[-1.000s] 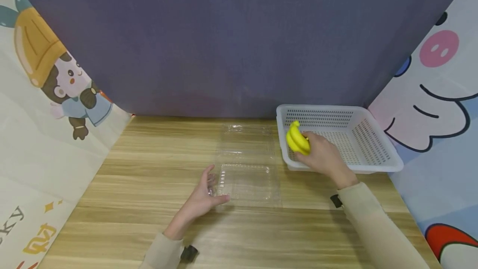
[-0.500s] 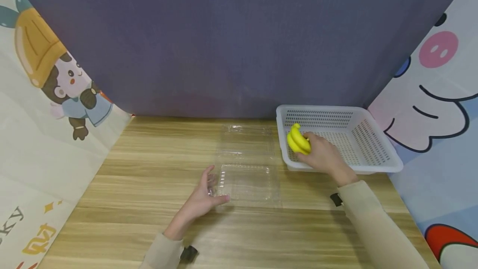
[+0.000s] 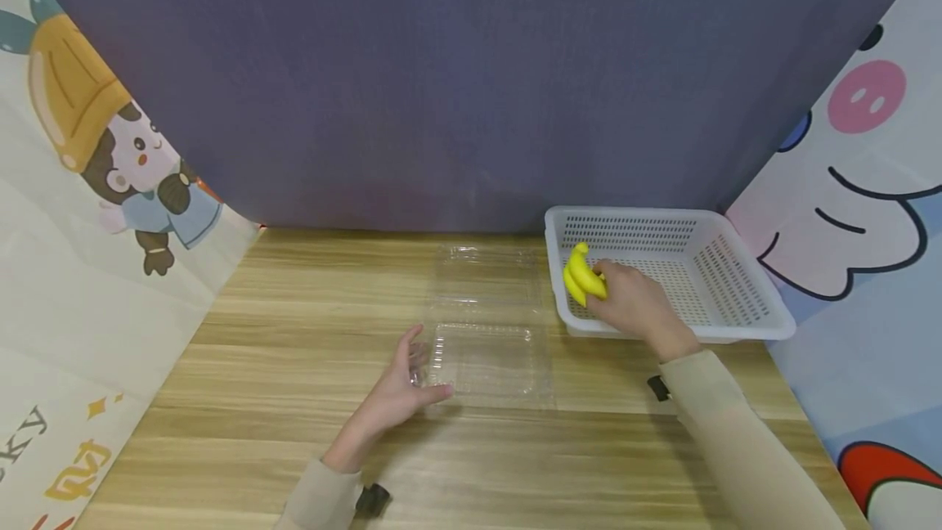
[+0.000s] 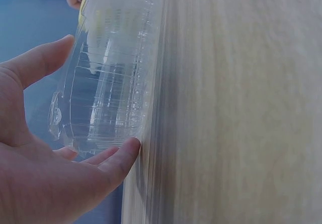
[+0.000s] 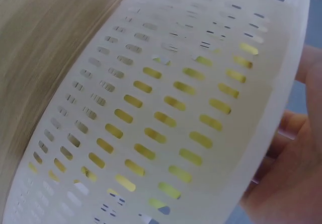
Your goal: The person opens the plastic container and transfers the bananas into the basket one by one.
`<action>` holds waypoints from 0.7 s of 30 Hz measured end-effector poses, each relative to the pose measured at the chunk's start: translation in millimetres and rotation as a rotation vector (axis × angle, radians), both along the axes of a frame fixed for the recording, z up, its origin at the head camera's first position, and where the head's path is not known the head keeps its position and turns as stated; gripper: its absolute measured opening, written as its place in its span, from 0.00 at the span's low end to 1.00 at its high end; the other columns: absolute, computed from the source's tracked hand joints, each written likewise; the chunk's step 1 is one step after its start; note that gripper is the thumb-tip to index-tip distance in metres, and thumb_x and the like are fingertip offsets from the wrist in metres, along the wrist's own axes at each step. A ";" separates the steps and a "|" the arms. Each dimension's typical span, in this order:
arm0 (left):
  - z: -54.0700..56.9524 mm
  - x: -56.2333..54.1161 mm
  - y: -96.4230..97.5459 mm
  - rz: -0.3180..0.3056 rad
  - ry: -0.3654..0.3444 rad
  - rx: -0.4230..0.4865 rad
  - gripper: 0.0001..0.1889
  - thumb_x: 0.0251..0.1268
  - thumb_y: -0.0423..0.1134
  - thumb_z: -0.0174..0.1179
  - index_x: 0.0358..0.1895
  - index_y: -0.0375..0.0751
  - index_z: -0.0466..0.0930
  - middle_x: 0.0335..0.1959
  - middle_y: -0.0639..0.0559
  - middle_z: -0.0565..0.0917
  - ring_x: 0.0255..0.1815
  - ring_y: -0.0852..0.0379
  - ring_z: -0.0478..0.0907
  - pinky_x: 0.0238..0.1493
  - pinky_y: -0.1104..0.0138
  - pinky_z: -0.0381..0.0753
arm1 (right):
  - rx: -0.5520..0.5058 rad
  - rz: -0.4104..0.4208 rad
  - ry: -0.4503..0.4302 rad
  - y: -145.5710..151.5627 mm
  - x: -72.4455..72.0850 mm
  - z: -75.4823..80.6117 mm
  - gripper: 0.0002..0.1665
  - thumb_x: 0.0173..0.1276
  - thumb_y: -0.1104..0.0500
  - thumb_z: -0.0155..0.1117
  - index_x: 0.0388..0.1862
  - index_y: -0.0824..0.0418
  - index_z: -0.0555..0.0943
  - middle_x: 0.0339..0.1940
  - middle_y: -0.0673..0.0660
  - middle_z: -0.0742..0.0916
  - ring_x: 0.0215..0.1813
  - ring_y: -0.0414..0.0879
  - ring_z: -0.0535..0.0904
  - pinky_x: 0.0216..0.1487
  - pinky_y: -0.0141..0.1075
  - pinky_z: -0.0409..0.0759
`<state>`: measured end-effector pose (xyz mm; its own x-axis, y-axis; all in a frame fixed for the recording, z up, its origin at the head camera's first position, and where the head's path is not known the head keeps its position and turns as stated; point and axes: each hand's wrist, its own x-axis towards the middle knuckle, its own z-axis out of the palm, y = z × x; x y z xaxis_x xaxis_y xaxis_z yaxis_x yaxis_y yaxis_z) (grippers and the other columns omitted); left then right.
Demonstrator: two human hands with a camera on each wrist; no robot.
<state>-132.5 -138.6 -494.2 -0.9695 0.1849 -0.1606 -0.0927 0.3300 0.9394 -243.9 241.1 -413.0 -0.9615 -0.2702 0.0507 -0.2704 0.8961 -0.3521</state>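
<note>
My right hand [image 3: 634, 305] grips a small bunch of yellow bananas [image 3: 577, 276] by its right side, inside the left end of a white perforated basket [image 3: 754, 332]. From the right wrist, yellow shows through the slots of the basket wall [image 5: 251, 113], and part of the hand [image 5: 287, 163] appears beyond the rim. My left hand [image 3: 397, 387] is at the near left corner of a clear plastic clamshell box [image 3: 486, 358], which lies with its lid [image 3: 486, 276] folded back. In the left wrist view its thumb is at the box's upper edge, with relaxed fingers [image 4: 118, 161] against the lower corner.
A wooden table [image 3: 294, 334] lies under everything. Behind it rises a dark purple-grey backdrop [image 3: 471, 88]. Cartoon-printed cloths stand left [image 3: 88, 293] and right [image 3: 876, 268]. The basket is at the back right, just beside the clear box.
The bananas have dropped slightly and turned a little in my right hand, staying over the basket's left end. My left hand and the clear box have kept their places.
</note>
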 end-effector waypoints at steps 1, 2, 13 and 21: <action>0.0 0.1 -0.1 -0.001 0.000 0.000 0.61 0.53 0.44 0.78 0.83 0.48 0.40 0.78 0.31 0.56 0.75 0.31 0.60 0.68 0.34 0.65 | 0.003 0.003 0.004 -0.3 -0.3 -0.4 0.24 0.65 0.52 0.66 0.54 0.65 0.77 0.27 0.54 0.78 0.25 0.47 0.71 0.22 0.38 0.70; -0.1 0.1 -0.2 -0.001 -0.001 0.001 0.61 0.53 0.44 0.78 0.83 0.48 0.40 0.78 0.31 0.56 0.75 0.31 0.60 0.68 0.34 0.65 | 0.005 0.006 0.005 -0.5 -0.3 -0.5 0.24 0.64 0.52 0.67 0.54 0.65 0.77 0.27 0.54 0.78 0.25 0.47 0.71 0.22 0.38 0.70; -1.0 0.1 -0.9 -0.007 0.001 0.002 0.60 0.54 0.45 0.78 0.82 0.49 0.40 0.78 0.30 0.55 0.75 0.30 0.60 0.67 0.34 0.66 | 0.053 0.015 0.051 0.4 -2.6 -4.6 0.24 0.63 0.53 0.70 0.52 0.65 0.78 0.31 0.54 0.80 0.29 0.48 0.73 0.26 0.38 0.72; -1.6 -0.4 -0.5 -0.002 -0.006 0.002 0.61 0.54 0.45 0.78 0.82 0.48 0.40 0.78 0.30 0.55 0.75 0.30 0.59 0.68 0.34 0.66 | 0.090 0.018 0.035 0.7 -2.3 -3.7 0.28 0.63 0.53 0.70 0.57 0.67 0.77 0.38 0.58 0.83 0.34 0.50 0.76 0.30 0.41 0.75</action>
